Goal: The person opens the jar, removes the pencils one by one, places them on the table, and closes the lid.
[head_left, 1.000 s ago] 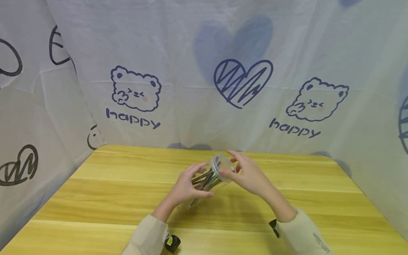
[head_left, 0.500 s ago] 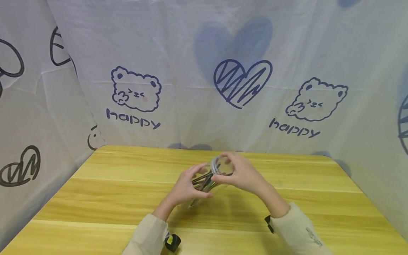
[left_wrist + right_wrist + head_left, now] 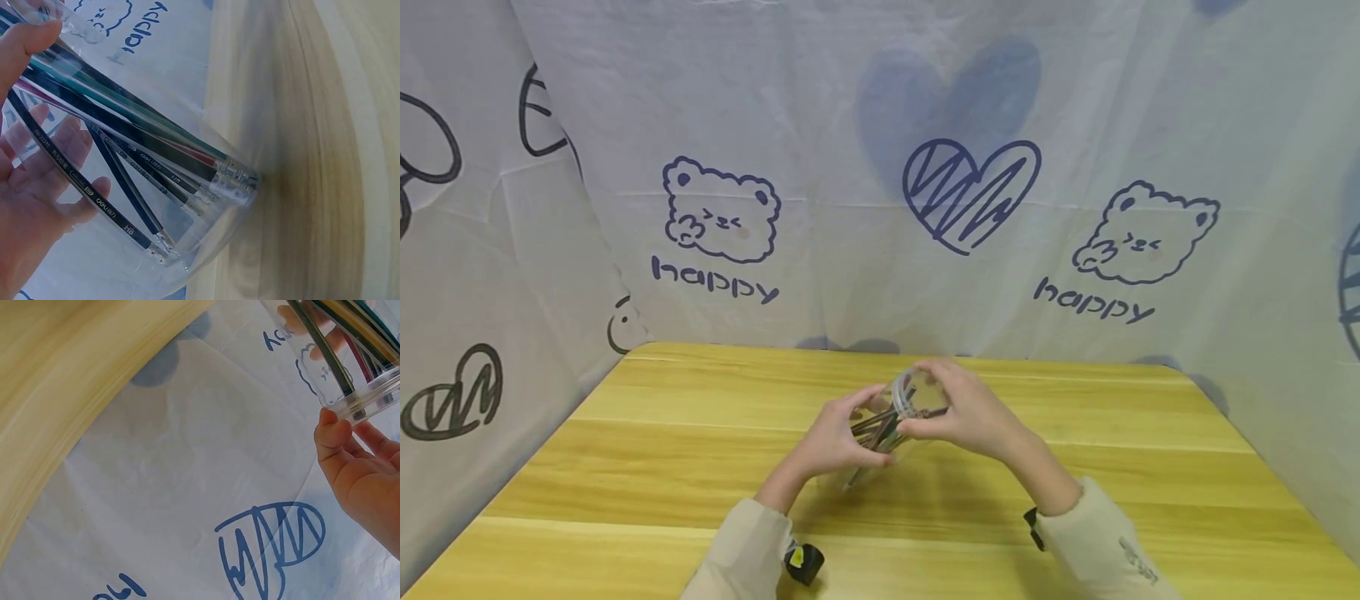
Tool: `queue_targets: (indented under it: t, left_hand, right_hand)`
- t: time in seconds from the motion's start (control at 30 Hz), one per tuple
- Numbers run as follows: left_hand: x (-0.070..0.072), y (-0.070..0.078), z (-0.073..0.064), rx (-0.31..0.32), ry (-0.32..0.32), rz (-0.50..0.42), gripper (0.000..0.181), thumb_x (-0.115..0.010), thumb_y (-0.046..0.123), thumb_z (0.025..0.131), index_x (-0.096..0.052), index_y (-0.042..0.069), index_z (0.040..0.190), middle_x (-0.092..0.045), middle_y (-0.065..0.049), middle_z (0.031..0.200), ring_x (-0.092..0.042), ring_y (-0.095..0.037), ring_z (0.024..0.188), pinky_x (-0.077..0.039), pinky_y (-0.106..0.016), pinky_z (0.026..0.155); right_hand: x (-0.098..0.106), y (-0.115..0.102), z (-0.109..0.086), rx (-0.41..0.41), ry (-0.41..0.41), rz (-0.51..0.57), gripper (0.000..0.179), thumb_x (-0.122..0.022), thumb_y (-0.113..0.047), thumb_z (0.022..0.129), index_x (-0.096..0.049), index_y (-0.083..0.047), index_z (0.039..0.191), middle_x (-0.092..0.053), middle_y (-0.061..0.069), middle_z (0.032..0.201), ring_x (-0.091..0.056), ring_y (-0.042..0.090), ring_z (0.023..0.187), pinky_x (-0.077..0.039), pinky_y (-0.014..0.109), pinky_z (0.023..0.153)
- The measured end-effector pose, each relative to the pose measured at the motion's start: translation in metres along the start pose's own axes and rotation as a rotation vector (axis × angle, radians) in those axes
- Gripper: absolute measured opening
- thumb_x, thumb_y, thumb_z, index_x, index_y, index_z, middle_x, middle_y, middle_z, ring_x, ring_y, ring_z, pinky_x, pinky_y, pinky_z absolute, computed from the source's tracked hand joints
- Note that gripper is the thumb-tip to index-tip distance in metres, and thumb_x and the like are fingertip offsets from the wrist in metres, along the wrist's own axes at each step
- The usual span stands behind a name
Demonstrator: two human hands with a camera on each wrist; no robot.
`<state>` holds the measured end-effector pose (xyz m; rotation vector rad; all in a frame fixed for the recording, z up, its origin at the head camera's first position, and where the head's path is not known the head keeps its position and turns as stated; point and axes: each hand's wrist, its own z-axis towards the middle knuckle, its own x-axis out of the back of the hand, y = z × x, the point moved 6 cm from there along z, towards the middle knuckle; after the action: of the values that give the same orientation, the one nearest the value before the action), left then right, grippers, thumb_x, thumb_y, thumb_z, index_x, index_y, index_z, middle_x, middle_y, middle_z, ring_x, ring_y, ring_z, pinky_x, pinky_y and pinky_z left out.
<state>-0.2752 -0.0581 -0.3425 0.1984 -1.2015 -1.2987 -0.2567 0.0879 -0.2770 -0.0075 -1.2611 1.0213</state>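
A clear plastic jar (image 3: 206, 250) with several pencils (image 3: 106, 207) inside is tilted over the table, its lidded end up and to the right in the head view. My left hand (image 3: 833, 435) grips the jar's body, thumb on the near side and fingers around the far side. At the upper end, my right hand (image 3: 973, 417) holds the clear lid (image 3: 378, 394) between thumb and fingers. The lid sits on the jar's mouth. Most pencils are dark, with green and red ones among them; their metal-banded ends gather at the jar's base in the left wrist view.
Beneath both hands lies a wooden table (image 3: 700, 475) with a yellow grain. White cloth (image 3: 842, 258) printed with bears, hearts and "happy" hangs behind it and along both sides. Black wrist devices show at the left sleeve (image 3: 741, 550) and the right sleeve (image 3: 1097, 533).
My right hand has moved left onto the lid, and its fingers have closed around the edge. My left hand and the jar have stayed almost in place.
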Motion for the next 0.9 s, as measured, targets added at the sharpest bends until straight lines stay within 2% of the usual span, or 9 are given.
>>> queue_targets:
  t: [0.17,0.33,0.4,0.57,0.73,0.9]
  left_hand:
    - [0.002,0.007,-0.001,0.011,-0.001,-0.016,0.076,-0.082,0.013,0.058,-0.048,0.009,0.126,-0.059,-0.002,0.098,-0.054,-0.020,0.093,-0.042,-0.046,0.084]
    - [0.008,0.031,-0.003,0.026,-0.006,-0.043,0.073,-0.080,0.003,0.058,-0.048,-0.001,0.123,-0.059,-0.009,0.096,-0.053,-0.027,0.092,-0.041,-0.051,0.083]
    - [0.008,0.027,-0.003,0.015,-0.007,-0.028,0.073,-0.080,0.006,0.057,-0.049,0.000,0.123,-0.059,-0.007,0.095,-0.054,-0.024,0.091,-0.043,-0.049,0.082]
    - [0.001,0.002,0.000,0.008,-0.014,-0.009,0.076,-0.082,0.016,0.057,-0.049,0.008,0.125,-0.059,0.000,0.095,-0.054,-0.017,0.091,-0.044,-0.044,0.082]
    - [0.001,0.000,0.000,0.003,-0.049,-0.035,0.074,-0.081,0.016,0.059,-0.049,0.009,0.125,-0.059,0.000,0.096,-0.054,-0.017,0.091,-0.043,-0.043,0.083]
    - [0.001,-0.001,-0.002,0.024,-0.110,-0.123,0.074,-0.080,0.010,0.060,-0.047,0.010,0.127,-0.059,-0.002,0.104,-0.054,-0.020,0.094,-0.042,-0.039,0.085]
  right_hand:
    - [0.000,-0.003,0.000,0.033,0.001,-0.005,0.068,-0.073,-0.039,0.070,-0.049,-0.002,0.121,-0.055,0.007,0.106,-0.051,0.019,0.090,-0.046,0.032,0.071]
    - [0.000,-0.003,0.000,0.051,-0.005,-0.010,0.067,-0.073,-0.039,0.070,-0.049,-0.002,0.120,-0.055,0.007,0.107,-0.051,0.019,0.090,-0.046,0.032,0.072]
    - [-0.001,-0.002,0.000,0.065,-0.004,-0.021,0.067,-0.074,-0.039,0.070,-0.049,-0.001,0.120,-0.055,0.008,0.109,-0.051,0.020,0.093,-0.046,0.033,0.074]
    - [0.001,-0.002,-0.001,0.095,0.005,-0.043,0.069,-0.075,-0.038,0.069,-0.049,0.000,0.120,-0.054,0.012,0.112,-0.052,0.024,0.095,-0.046,0.036,0.076]
    - [0.001,-0.005,-0.002,0.154,-0.001,-0.067,0.070,-0.075,-0.036,0.068,-0.048,0.001,0.121,-0.054,0.013,0.114,-0.052,0.025,0.099,-0.046,0.036,0.078]
    - [0.002,-0.013,-0.002,0.240,-0.010,-0.069,0.069,-0.075,-0.036,0.068,-0.049,0.002,0.120,-0.054,0.011,0.116,-0.051,0.027,0.104,-0.043,0.039,0.085]
